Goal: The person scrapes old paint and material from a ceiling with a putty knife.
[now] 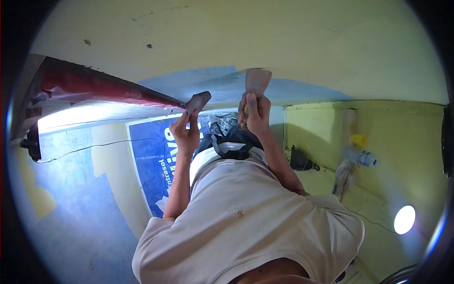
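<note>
White T-shirt (246,222); the wall (283,38) was yellow with a blue patch (198,80); blue poster (151,161); red sheet (90,85); grey scraper (257,81), dark scraper (197,102).

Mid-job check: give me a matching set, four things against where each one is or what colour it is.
Things:
1. wide scraper
2. small scraper
3. bottle
4. banner

Place or colour:
A. blue with white lettering
B. held in the left hand
C. beside the yellow cup
D. held in the right hand

Pairs: 1-D, 2-B, 3-C, 4-A.
</note>
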The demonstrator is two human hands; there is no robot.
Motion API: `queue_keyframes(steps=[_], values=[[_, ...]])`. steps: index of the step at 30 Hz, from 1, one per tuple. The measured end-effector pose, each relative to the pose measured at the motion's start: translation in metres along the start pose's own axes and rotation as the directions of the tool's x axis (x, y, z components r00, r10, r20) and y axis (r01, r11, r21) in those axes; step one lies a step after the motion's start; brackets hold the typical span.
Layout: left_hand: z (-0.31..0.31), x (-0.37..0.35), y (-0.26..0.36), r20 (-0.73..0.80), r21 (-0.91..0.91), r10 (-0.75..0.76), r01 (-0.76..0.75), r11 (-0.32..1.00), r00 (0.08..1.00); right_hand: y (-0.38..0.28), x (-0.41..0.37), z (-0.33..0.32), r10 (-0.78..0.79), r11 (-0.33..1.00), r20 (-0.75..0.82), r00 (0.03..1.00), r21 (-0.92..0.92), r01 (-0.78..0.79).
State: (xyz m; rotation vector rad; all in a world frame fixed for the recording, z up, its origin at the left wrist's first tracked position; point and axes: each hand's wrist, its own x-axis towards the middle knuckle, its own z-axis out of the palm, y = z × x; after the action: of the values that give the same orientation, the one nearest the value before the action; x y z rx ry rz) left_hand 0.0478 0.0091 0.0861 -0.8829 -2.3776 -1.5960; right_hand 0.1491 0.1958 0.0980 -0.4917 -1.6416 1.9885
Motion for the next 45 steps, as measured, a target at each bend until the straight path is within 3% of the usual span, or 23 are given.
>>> queue_keyframes(steps=[5,7,11,14,16,21,26,29,31,37,40,45], values=[[0.003,0.004,0.000,0.037,-0.049,0.013,-0.011,0.999,0.999,0.019,-0.008,-0.010,0.018,0.999,-0.041,0.999,0.029,-0.016],[0.001,0.003,-0.001,0.074,-0.015,-0.008,0.009,1.000,0.997,-0.005,-0.005,-0.003,-0.006,0.997,-0.054,0.999,0.072,0.010],[0.006,0.003,0.000,0.044,-0.069,0.030,-0.027,0.997,0.999,0.034,-0.017,-0.024,0.042,0.999,-0.089,0.995,-0.012,-0.044],[0.005,0.002,-0.004,0.069,-0.047,0.003,0.000,0.999,0.998,0.004,-0.011,-0.013,0.071,0.996,-0.027,0.997,0.053,-0.070],[0.002,0.000,-0.008,0.100,-0.034,-0.009,0.013,0.999,0.995,0.016,-0.020,-0.011,0.100,0.994,-0.074,0.992,0.042,-0.097],[0.003,0.004,-0.004,0.076,-0.033,-0.006,0.009,0.999,0.997,0.024,-0.013,-0.016,0.061,0.998,-0.036,0.998,0.025,-0.060],[0.003,0.008,-0.003,0.083,-0.045,-0.009,0.013,0.999,0.997,0.025,-0.019,-0.020,0.095,0.995,-0.110,0.989,-0.015,-0.097],[0.004,0.007,-0.006,0.114,-0.042,-0.013,0.018,0.999,0.993,-0.007,-0.004,-0.002,-0.025,1.000,-0.067,0.997,-0.005,0.025],[0.004,0.007,-0.006,0.127,-0.057,0.047,-0.040,0.998,0.991,0.009,-0.013,-0.006,0.007,1.000,-0.098,0.995,-0.014,-0.009],[0.001,0.008,-0.001,0.125,-0.092,-0.035,0.047,0.995,0.992,0.017,-0.012,-0.013,0.016,1.000,-0.037,0.999,-0.017,-0.016],[0.005,0.009,0.003,0.052,-0.111,0.017,-0.011,0.994,0.998,0.019,-0.019,-0.008,0.101,0.995,-0.091,0.991,-0.011,-0.102],[0.004,0.010,-0.004,0.098,-0.118,0.042,-0.030,0.993,0.994,0.017,-0.007,-0.002,0.042,0.999,-0.078,0.996,-0.025,-0.044]])
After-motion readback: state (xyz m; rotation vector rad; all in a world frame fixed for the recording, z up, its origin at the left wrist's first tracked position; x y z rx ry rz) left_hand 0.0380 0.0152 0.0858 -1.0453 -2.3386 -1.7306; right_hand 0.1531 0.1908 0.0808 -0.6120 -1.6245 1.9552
